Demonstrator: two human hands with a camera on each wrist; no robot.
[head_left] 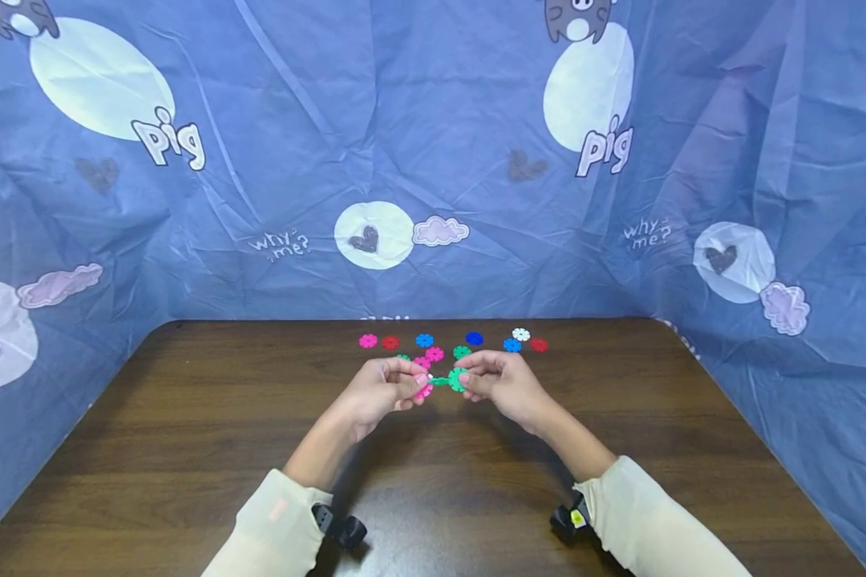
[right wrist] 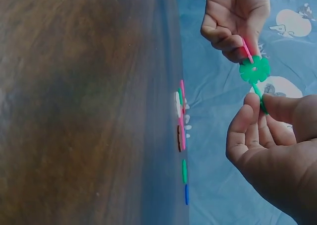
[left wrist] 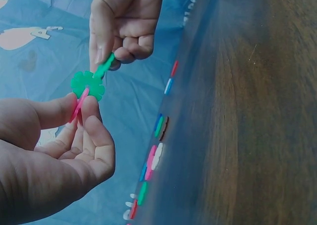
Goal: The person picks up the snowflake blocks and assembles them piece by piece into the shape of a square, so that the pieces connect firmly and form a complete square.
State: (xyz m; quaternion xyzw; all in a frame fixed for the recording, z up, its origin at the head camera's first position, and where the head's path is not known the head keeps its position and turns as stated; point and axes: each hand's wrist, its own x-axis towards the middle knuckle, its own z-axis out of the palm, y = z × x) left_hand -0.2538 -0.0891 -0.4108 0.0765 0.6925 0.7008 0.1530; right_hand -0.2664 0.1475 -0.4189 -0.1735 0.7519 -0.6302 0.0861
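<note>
Above the table, my left hand (head_left: 377,394) pinches a pink notched disc (left wrist: 79,106) between thumb and fingertips. My right hand (head_left: 511,391) pinches a green notched disc (head_left: 456,380). Between the hands sits another green notched disc (left wrist: 88,85), nearly edge-on in the head view. Both wrist views show the pink disc crossing one edge of this middle disc and the right hand's green disc meeting its other side, so the three form a short chain. How deep the slots engage cannot be made out. Fingers hide parts of the outer discs.
Behind the hands, loose discs lie spread on the brown table (head_left: 188,425), among them a pink one (head_left: 368,340), a dark blue one (head_left: 474,339), a white one (head_left: 521,334) and a red one (head_left: 539,345). A blue printed cloth (head_left: 296,160) hangs around the table's back and sides.
</note>
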